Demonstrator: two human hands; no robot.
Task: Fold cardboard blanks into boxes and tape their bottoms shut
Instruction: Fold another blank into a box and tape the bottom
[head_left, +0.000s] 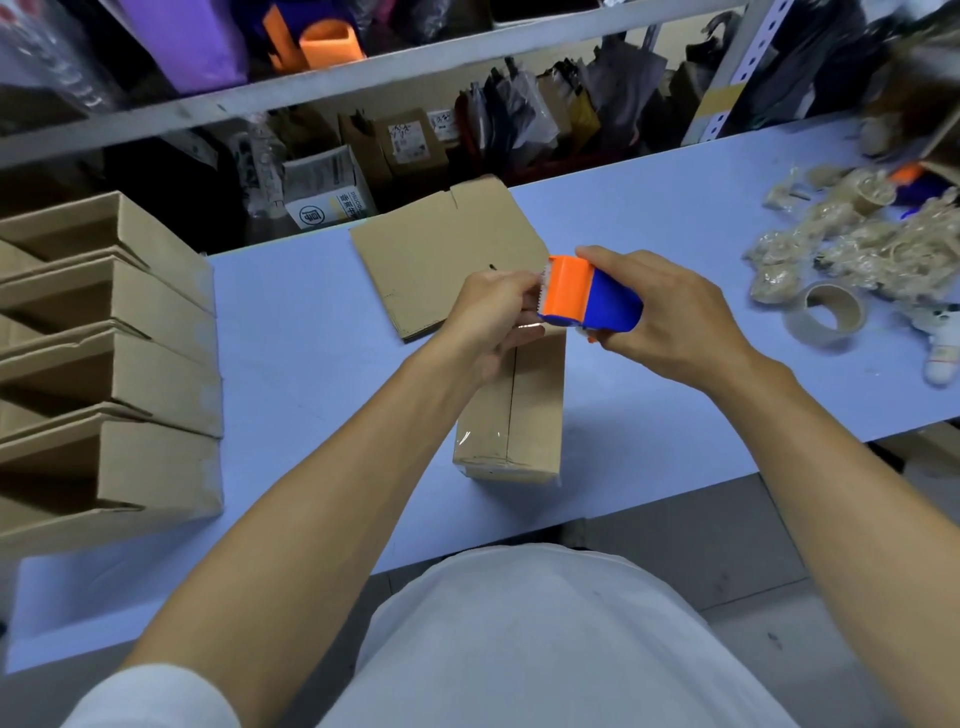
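The box lay on the surface, seam up, under both hands. The right hand gripped the dispenser; the left hand pinched its tape end. Light, stiff cardboard probably slid easily, so steadying its walls seemed wise.

The table's left side is blocked by a row of folded boxes, w/ bare surface left betw. them and the centre box. The far centre is taken by flat blanks. The right side is cluttered by tape scraps and a tape roll; open surface is left near the right front edge.
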